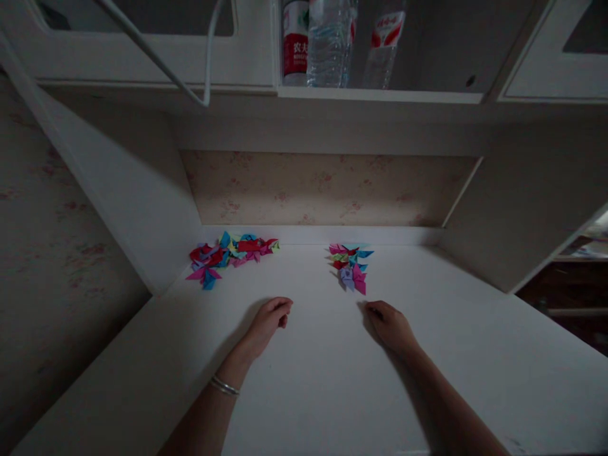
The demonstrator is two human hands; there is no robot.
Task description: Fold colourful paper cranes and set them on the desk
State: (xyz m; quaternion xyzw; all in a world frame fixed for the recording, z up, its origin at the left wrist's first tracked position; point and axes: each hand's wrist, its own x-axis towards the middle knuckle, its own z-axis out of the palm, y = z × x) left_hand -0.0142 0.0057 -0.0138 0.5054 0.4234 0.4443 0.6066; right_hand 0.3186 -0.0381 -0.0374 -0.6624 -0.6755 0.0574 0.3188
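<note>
My left hand (270, 322) rests on the white desktop (313, 380) with its fingers curled in, and nothing shows in it. A silver bracelet (225, 385) circles that wrist. To the right, my right hand (390, 324) lies loosely closed, also with nothing visible in it. Just beyond the right hand is a small group of folded paper cranes (349, 263) in pink, blue, green, red and lilac, apart from the fingers. A larger heap of colourful folded paper cranes (228, 250) lies farther back at the left, beyond my left hand; many overlap and hide one another.
Side panels (128, 183) stand left and right of the desk. Above its back edge, a shelf (380, 95) holds plastic bottles (327, 44). A white cable (166, 66) hangs down at the upper left. Floral wallpaper (308, 187) covers the back wall.
</note>
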